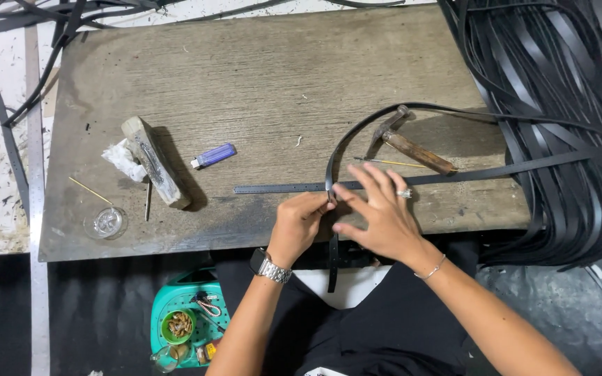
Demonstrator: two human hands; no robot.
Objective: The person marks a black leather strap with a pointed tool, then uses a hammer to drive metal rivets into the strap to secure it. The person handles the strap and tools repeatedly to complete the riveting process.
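My left hand pinches a narrow black strap at the near edge of a worn wooden board. The strap arcs up and right toward a large pile, and its loose end hangs down over the board edge. My right hand, fingers spread and wearing a ring, rests beside the pinch point, touching the strap. Under both hands a second black strap with punched holes lies flat across the board. Just beyond my right hand lie a wooden-handled hammer and a thin yellow stick.
A big heap of black straps fills the right side. On the board's left lie a stone block, white crumpled tissue, a purple lighter and a small glass dish. A green stool with small items stands below.
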